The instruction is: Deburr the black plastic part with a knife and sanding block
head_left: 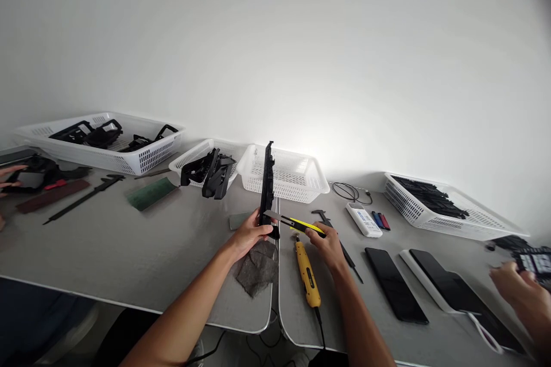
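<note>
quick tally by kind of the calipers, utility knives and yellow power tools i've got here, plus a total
calipers: 2
utility knife: 1
yellow power tool: 1
total: 4

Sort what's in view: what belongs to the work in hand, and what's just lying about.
In hand:
- black strip, in the left hand
- yellow knife, in the right hand

Apparently just lying about:
- yellow power tool
- grey cloth
- black phone
- green sheet
</note>
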Demonstrator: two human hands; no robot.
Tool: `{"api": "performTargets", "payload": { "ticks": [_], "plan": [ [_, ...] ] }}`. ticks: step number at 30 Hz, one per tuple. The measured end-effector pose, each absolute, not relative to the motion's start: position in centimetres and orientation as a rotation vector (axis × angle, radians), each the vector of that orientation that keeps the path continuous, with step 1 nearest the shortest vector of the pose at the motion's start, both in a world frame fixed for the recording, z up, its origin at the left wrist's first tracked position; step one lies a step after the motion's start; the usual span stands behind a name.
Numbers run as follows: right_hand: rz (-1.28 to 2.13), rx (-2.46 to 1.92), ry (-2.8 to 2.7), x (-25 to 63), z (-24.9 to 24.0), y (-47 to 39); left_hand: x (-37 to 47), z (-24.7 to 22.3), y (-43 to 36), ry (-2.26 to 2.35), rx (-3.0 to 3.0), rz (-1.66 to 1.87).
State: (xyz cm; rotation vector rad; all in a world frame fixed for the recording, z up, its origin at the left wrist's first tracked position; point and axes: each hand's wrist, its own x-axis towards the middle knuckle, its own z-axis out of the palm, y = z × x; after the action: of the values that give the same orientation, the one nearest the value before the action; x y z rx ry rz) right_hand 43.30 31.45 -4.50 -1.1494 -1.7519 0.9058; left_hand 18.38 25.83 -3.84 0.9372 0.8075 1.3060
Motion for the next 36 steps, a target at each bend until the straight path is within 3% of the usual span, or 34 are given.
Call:
{"api": "performTargets", "payload": {
  "ticks": [10,21,27,31,36],
  "plan": [
    [0.82,-1.108,-1.683,42.3,-4.4,31.2,18.5,-4.6,26.2,1.061,1.03,1.359],
    [0.786,-1.079,-1.495,42.0,-4.8,32.1,18.2,-4.2,26.3,0.924,0.99,1.354],
    [1.116,-0.853,-1.196,42.6,-5.0,32.7,17.7,-4.3,26.4,0.879,0.83,1.307],
    [1.343,-0.821,-1.37,42.4,-4.9,32.3,17.8,-4.4,26.5,0.855,0.801,1.346],
    [1.201,-0.957,-1.589,41.6,-4.9,32.0,17.8,-4.8,26.8,0.823,0.827,1.324]
  ]
}}
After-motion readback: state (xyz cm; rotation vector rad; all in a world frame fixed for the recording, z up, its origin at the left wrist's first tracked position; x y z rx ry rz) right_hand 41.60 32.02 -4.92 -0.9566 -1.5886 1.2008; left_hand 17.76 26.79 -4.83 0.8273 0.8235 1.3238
